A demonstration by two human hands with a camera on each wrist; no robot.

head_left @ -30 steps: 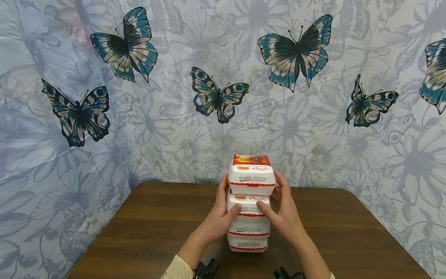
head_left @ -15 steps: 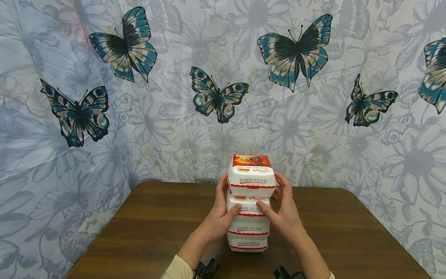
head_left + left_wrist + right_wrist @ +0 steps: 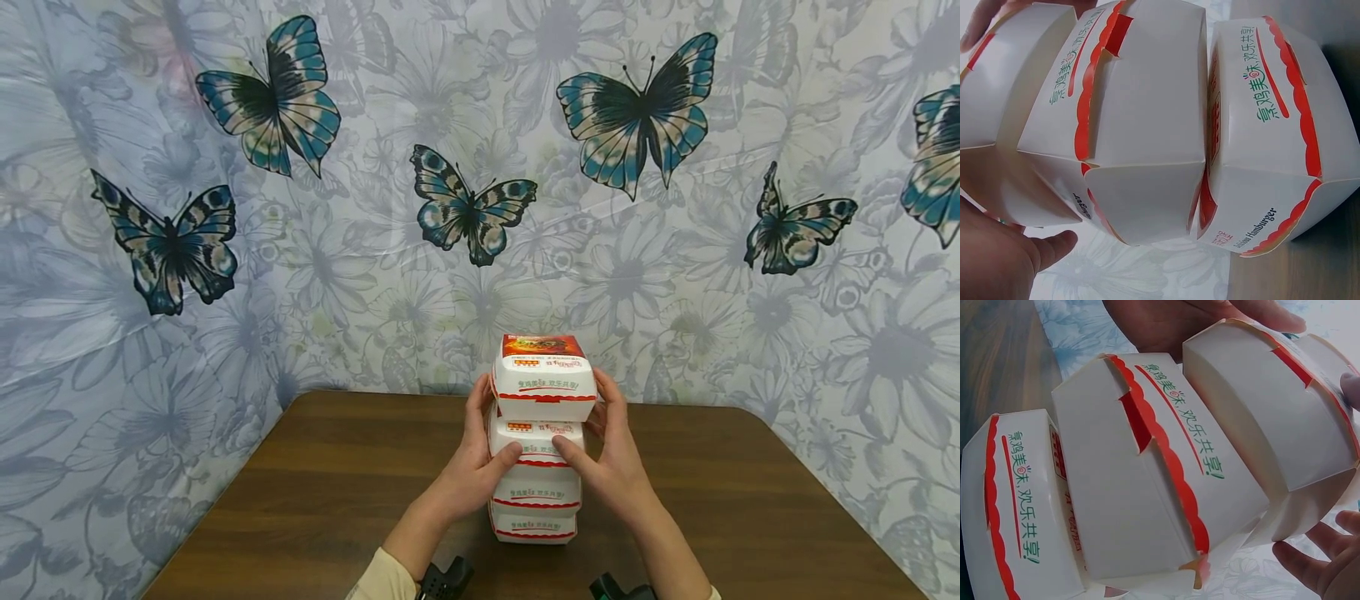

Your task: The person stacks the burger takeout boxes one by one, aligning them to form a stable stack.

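White cardboard hamburger boxes with red wavy trim stand stacked in a column. The top box (image 3: 546,387), with a red burger picture on its lid, juts a little to the right of those beneath. My left hand (image 3: 467,467) and right hand (image 3: 617,467) grip the second box (image 3: 534,452) from opposite sides. Both thumbs lie on its front, while the other fingers reach up along the sides and are partly hidden. Below it come a third box (image 3: 536,490) and the bottom box (image 3: 534,527). Gaps and small offsets between boxes show in the right wrist view.
The stack stands on a dark wooden table (image 3: 337,483) near its middle. Behind the table hangs a floral cloth (image 3: 360,325) with printed butterflies. Black wrist devices (image 3: 446,577) sit on both forearms, close to the front of the stack.
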